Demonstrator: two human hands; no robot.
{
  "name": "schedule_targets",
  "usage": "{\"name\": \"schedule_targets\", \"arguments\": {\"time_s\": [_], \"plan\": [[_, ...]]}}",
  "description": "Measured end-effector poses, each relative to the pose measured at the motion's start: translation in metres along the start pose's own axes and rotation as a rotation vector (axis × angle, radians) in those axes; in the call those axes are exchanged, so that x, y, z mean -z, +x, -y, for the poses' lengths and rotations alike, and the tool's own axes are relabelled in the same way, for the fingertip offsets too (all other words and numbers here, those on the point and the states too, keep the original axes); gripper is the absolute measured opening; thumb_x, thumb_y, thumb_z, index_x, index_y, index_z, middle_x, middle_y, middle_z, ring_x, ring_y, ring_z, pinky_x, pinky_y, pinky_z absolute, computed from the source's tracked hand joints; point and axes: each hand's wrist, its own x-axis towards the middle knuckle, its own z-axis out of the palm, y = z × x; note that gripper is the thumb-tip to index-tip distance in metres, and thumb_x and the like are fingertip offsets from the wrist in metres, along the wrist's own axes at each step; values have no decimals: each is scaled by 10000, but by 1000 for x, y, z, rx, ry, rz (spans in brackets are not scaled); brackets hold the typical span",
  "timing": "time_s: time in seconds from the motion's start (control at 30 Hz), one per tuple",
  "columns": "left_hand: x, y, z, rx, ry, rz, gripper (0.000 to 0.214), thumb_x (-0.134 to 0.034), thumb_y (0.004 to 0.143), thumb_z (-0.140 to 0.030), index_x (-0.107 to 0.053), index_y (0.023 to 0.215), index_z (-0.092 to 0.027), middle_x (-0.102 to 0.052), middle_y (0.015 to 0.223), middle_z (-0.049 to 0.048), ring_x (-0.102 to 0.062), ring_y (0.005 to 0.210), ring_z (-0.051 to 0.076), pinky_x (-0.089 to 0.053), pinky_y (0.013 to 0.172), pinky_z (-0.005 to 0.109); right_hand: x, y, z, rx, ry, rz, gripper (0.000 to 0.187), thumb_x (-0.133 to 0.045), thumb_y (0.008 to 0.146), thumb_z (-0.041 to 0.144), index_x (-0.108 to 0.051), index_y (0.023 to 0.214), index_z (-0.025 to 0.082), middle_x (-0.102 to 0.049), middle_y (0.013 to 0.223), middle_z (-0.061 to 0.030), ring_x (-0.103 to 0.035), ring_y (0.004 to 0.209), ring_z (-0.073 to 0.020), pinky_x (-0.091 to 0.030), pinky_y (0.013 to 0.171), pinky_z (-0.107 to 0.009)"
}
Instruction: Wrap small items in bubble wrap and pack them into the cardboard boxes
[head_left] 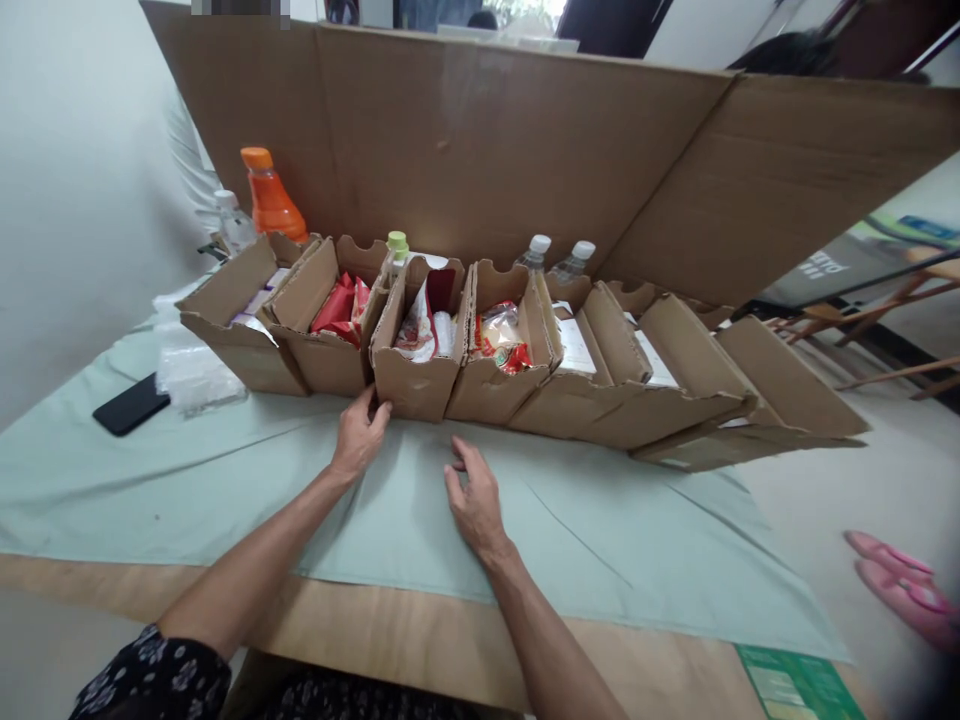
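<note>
Several open-topped cardboard boxes stand in a row on a pale green cloth (300, 520). At the lower left corner of one cardboard box (415, 388), my left hand (362, 432) has its thumb near the front face and its fingers at the side, closed on the corner. That box holds a red and white packet (418, 325). My right hand (474, 495) hovers low over the cloth in front of the row, fingers apart and holding nothing. Beside the gripped box, one box (298, 362) contains a red packet (341, 308) and another box (487, 392) a clear and red food packet (501, 330).
A tall cardboard panel (480, 140) rises behind the boxes. Between them stand an orange bottle (274, 200), a green-capped bottle (397, 245) and clear bottles (574, 260). Plastic bags (195, 365) and a black phone (131, 405) lie left. Pink slippers (904, 585) are on the floor.
</note>
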Motion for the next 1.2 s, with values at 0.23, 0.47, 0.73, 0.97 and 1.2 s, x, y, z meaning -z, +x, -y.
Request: {"name": "schedule_targets", "arguments": {"time_s": [0.23, 0.47, 0.73, 0.97, 1.2], "plan": [[-5, 2, 13, 28, 73, -73, 333, -627, 827, -358, -720, 1078, -160, -727, 951, 91, -676, 866, 239, -543, 852, 374, 3, 1, 0, 18, -15, 49, 389, -523, 936, 185, -691, 1285, 225, -717, 1301, -128, -666, 1226, -270, -545, 1065, -496], [-7, 4, 16, 97, 69, -75, 373, -650, 831, -339, -704, 1162, -176, -695, 751, -3, -638, 693, 182, -532, 733, 302, 5, 1, -3, 54, -44, 79, 294, -520, 980, 214, -734, 1182, 221, -749, 1241, -117, -689, 1166, -259, -568, 1001, -459], [-8, 5, 16, 130, -5, -72, 397, -596, 863, -227, -668, 1244, -139, -761, 831, 40, -699, 761, 191, -552, 778, 304, 6, 8, -6, 71, -72, 92, 240, -548, 987, 280, -757, 1096, 230, -761, 1223, -115, -707, 1130, -270, -562, 989, -481], [-8, 12, 13, 160, -96, -46, 285, -582, 846, -124, -696, 1103, -170, -765, 824, 57, -712, 779, 205, -556, 805, 329, 8, 16, 11, -2, -86, 78, 237, -558, 951, 311, -761, 1028, 216, -781, 1153, -120, -732, 1067, -274, -586, 938, -467], [34, -13, -19, 138, -188, -83, 380, -628, 798, -121, -680, 1173, -156, -757, 1024, 105, -707, 935, 221, -555, 844, 332, -15, 88, 121, 137, 37, 167, 504, -522, 971, 321, -545, 1457, 187, -780, 1009, -55, -725, 826, -172, -582, 798, -318]]}}
